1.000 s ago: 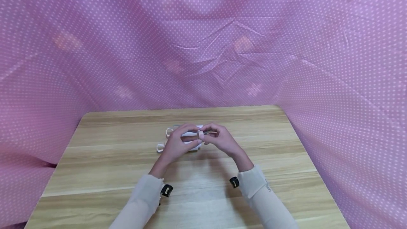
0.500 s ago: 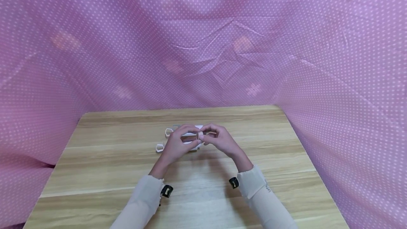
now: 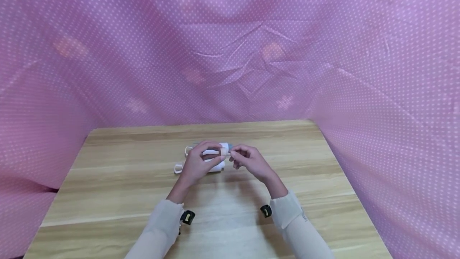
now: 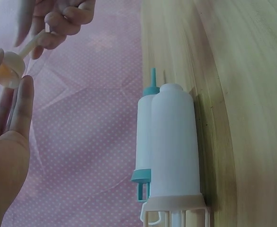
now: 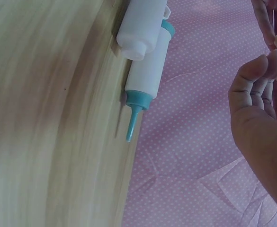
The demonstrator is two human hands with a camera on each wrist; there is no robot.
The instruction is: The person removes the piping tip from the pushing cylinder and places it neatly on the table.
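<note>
In the head view my left hand (image 3: 197, 162) pinches the wide base of a cream nozzle cap (image 3: 223, 151) between thumb and fingers. The cap's open end shows in the left wrist view, and its thin spout (image 4: 33, 45) points at my right hand (image 3: 252, 163). The thumb and forefinger of that hand pinch the spout near its tip, the other fingers curled below. On the table under the hands lie two white syringe-like tubes. The nearer tube (image 4: 175, 142) has a cream collar and a bare neck; the farther tube (image 5: 147, 71) carries a teal nozzle (image 5: 135, 111).
Both tubes lie side by side on the wood-grain table (image 3: 125, 203), with their loop handles (image 3: 178, 168) toward the left. Pink dotted cloth (image 3: 230, 71) hangs behind the table and along both sides.
My right hand has slid a little to the right, from the cap's base to its spout. The left hand keeps its hold, and more of both tubes shows between the hands.
</note>
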